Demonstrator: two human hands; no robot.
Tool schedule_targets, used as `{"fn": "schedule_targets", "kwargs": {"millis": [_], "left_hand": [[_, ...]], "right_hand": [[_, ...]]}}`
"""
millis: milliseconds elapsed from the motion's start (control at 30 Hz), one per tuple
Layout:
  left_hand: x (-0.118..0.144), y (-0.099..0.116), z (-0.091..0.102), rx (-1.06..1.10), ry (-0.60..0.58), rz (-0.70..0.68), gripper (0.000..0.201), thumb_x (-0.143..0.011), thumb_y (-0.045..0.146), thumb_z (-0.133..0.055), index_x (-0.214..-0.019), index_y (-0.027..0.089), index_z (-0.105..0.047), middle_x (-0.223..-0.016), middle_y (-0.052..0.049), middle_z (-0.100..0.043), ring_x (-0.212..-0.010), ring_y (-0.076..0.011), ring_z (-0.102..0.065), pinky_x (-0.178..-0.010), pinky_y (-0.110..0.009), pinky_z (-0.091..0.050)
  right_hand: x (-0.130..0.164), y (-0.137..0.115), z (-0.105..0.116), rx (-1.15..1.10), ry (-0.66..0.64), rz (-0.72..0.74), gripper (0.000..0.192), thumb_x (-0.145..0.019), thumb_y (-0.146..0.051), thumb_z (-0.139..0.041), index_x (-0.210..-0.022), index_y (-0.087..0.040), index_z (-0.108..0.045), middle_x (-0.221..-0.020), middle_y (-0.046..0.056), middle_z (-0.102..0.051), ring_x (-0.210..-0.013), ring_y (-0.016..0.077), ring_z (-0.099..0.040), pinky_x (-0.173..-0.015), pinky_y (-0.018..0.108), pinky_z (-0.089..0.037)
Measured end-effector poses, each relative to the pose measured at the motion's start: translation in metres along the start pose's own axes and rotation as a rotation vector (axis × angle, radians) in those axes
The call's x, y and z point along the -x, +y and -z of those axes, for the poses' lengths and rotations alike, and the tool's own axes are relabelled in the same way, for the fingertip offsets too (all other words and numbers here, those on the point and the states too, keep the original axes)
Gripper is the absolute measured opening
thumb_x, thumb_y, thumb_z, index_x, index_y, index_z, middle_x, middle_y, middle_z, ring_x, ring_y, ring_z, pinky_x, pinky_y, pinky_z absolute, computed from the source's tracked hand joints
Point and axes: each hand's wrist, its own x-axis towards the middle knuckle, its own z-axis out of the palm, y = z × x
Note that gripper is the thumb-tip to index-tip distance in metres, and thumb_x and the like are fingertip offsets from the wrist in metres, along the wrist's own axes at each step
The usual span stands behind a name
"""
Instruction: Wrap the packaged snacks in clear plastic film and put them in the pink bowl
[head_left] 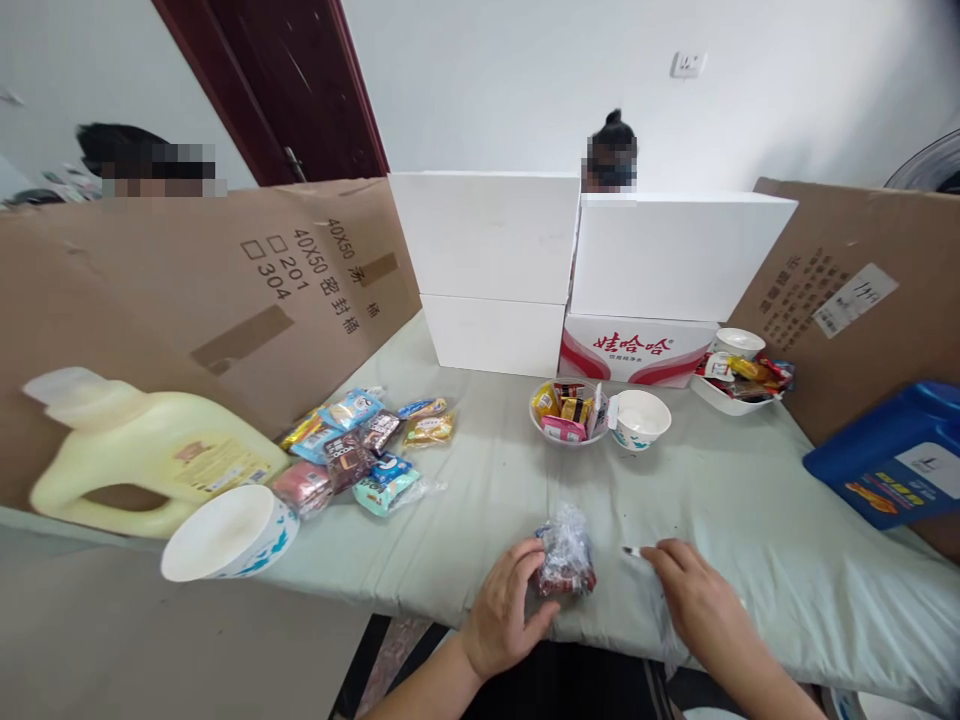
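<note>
A small dark red and blue bundle wrapped in crinkled clear plastic (566, 555) rests near the table's front edge. My left hand (510, 610) curls against its left side, with the thumb in front and the fingers behind. To the right, my right hand (697, 595) is closed in a pinch, apart from the bundle. From its fingertips sticks out a thin white piece with a dark tip (632, 551); its kind is unclear. Some clear film seems to hang below that hand.
Several snack packets (352, 455) lie at left, beside a paper bowl (232, 535) and a yellow jug (142, 450). Ahead stand a snack-filled bowl (568, 435), another paper bowl (640, 420) and white boxes (491, 335). A blue jug (892, 455) and cardboard flank the right.
</note>
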Motion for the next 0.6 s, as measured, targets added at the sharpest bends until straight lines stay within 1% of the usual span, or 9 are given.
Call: {"fn": "schedule_targets", "kwargs": {"millis": [100, 167, 267, 333, 400, 433, 500, 533, 600], "left_hand": [[-0.012, 0.004, 0.005, 0.081, -0.015, 0.093, 0.028, -0.089, 0.02, -0.053, -0.117, 0.017, -0.05, -0.124, -0.016, -0.055, -0.115, -0.0266, -0.056, -0.092, -0.042, -0.053], [-0.024, 0.007, 0.006, 0.09, -0.039, 0.16, 0.022, -0.091, 0.019, -0.05, -0.112, 0.019, -0.054, -0.124, -0.015, -0.056, -0.113, -0.0256, -0.057, -0.092, -0.042, -0.052], [-0.045, 0.012, 0.001, 0.026, -0.104, 0.175, 0.032, -0.086, 0.019, -0.059, -0.118, 0.02, -0.056, -0.118, -0.012, -0.06, -0.106, -0.0261, -0.057, -0.09, -0.046, -0.052], [-0.055, 0.017, -0.004, 0.009, -0.14, 0.156, 0.032, -0.081, 0.018, -0.064, -0.113, 0.02, -0.061, -0.11, -0.009, -0.063, -0.099, -0.0252, -0.058, -0.085, -0.045, -0.054], [-0.062, 0.02, -0.007, 0.054, -0.136, 0.146, 0.021, -0.081, 0.014, -0.062, -0.1, 0.02, -0.066, -0.102, -0.007, -0.064, -0.094, -0.023, -0.059, -0.082, -0.041, -0.054], [-0.063, 0.021, -0.008, 0.097, -0.118, 0.152, 0.017, -0.082, 0.012, -0.059, -0.094, 0.02, -0.067, -0.098, -0.007, -0.065, -0.093, -0.0218, -0.059, -0.081, -0.039, -0.053], [-0.061, 0.017, -0.005, 0.196, -0.049, 0.223, 0.015, -0.084, 0.012, -0.054, -0.086, 0.02, -0.066, -0.092, -0.005, -0.065, -0.09, -0.0197, -0.061, -0.08, -0.035, -0.053], [-0.057, 0.012, -0.002, 0.242, 0.001, 0.297, 0.013, -0.086, 0.014, -0.053, -0.085, 0.019, -0.065, -0.089, -0.005, -0.065, -0.087, -0.0188, -0.062, -0.078, -0.033, -0.053], [-0.046, -0.001, 0.006, 0.326, 0.111, 0.496, 0.01, -0.087, 0.023, -0.053, -0.085, 0.018, -0.062, -0.082, -0.003, -0.065, -0.078, -0.0173, -0.063, -0.071, -0.03, -0.053]], "right_hand": [[0.021, 0.042, -0.002, 0.066, 0.053, -0.131, 0.032, -0.089, -0.011, -0.04, -0.107, -0.021, -0.064, -0.098, 0.008, -0.064, -0.089, 0.0218, -0.06, -0.08, 0.037, -0.049], [0.022, 0.044, -0.001, 0.081, 0.141, -0.175, 0.023, -0.091, -0.024, -0.045, -0.101, -0.022, -0.066, -0.098, 0.009, -0.065, -0.094, 0.0268, -0.058, -0.083, 0.045, -0.047], [0.007, 0.008, 0.005, -0.084, 0.259, -0.118, 0.028, -0.09, -0.039, -0.052, -0.112, -0.023, -0.061, -0.113, 0.011, -0.061, -0.109, 0.029, -0.054, -0.091, 0.048, -0.046], [-0.008, -0.026, 0.009, -0.235, 0.236, -0.032, 0.047, -0.088, -0.044, -0.057, -0.13, -0.023, -0.049, -0.128, 0.012, -0.053, -0.12, 0.0277, -0.049, -0.096, 0.045, -0.046], [-0.022, -0.053, 0.007, -0.321, 0.195, 0.039, 0.065, -0.083, -0.047, -0.063, -0.138, -0.023, -0.04, -0.137, 0.013, -0.046, -0.125, 0.028, -0.046, -0.097, 0.044, -0.046], [-0.027, -0.06, 0.005, -0.351, 0.183, 0.054, 0.062, -0.084, -0.046, -0.062, -0.137, -0.022, -0.041, -0.136, 0.013, -0.048, -0.122, 0.0272, -0.049, -0.095, 0.042, -0.048], [-0.03, -0.06, -0.004, -0.394, 0.188, 0.024, 0.038, -0.09, -0.039, -0.054, -0.123, -0.021, -0.054, -0.118, 0.011, -0.06, -0.107, 0.0235, -0.059, -0.087, 0.038, -0.051], [-0.029, -0.055, -0.009, -0.405, 0.207, -0.018, 0.027, -0.093, -0.036, -0.049, -0.112, -0.021, -0.059, -0.105, 0.009, -0.064, -0.097, 0.0219, -0.062, -0.083, 0.036, -0.052], [-0.02, -0.037, -0.018, -0.405, 0.254, -0.122, 0.023, -0.094, -0.035, -0.045, -0.093, -0.021, -0.062, -0.085, 0.006, -0.065, -0.083, 0.0208, -0.064, -0.076, 0.036, -0.053]]}}
